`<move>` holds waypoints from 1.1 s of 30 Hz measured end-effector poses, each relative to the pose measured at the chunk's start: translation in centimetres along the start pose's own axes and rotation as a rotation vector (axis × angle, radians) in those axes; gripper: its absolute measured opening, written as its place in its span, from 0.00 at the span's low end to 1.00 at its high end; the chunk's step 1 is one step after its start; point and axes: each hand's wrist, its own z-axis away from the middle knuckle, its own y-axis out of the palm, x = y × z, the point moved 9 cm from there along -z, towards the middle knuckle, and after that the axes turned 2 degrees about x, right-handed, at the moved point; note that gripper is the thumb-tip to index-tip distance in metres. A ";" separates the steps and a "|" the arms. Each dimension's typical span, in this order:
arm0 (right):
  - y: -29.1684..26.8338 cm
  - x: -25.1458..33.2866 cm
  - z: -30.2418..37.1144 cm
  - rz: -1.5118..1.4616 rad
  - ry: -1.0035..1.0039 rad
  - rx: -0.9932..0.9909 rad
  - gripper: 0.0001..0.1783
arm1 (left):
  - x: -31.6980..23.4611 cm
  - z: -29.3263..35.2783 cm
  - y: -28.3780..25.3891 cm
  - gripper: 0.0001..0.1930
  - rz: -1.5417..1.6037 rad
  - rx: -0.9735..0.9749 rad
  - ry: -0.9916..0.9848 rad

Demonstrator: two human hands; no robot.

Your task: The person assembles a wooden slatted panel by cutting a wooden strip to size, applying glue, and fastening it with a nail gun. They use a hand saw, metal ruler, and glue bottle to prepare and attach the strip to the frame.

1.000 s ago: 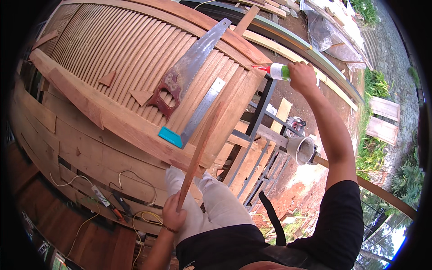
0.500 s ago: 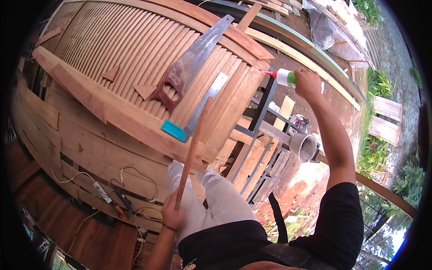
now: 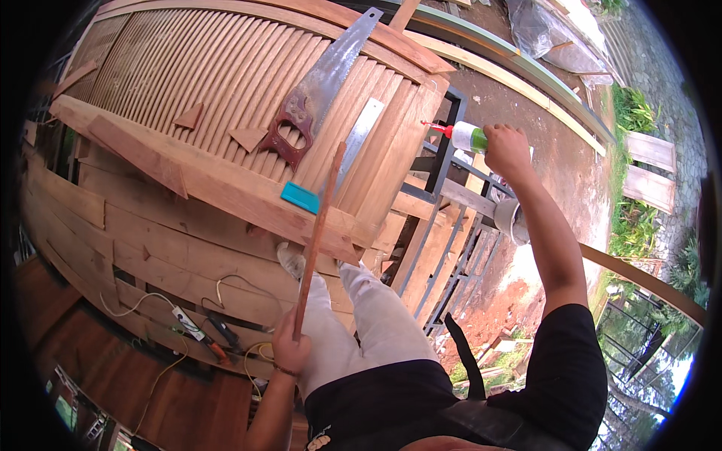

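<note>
The left hand (image 3: 291,347) wraps tightly around a wooden strip (image 3: 319,237) slanting across the near edge of the slatted wooden panel (image 3: 392,161); the right hand (image 3: 508,152) curls round a squeeze bottle (image 3: 465,137), its red nozzle (image 3: 440,130) at the panel's right edge.

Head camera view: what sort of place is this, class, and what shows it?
Probably an open-air woodworking area: a handsaw and a turquoise-handled square lie on a slatted wooden panel, with bare reddish soil and greenery beyond.
</note>
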 end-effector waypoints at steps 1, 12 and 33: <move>-0.1 0.7 0.7 -0.009 -0.006 -0.004 0.14 | 0.9 0.4 -0.1 0.33 -0.015 0.006 -0.010; 0.3 7.0 7.4 -0.095 0.061 0.003 0.13 | 3.8 1.3 -6.9 0.32 -0.153 0.022 0.122; 4.3 17.5 20.5 -0.357 0.091 0.091 0.15 | 5.3 -0.5 -10.5 0.34 -0.169 0.187 0.110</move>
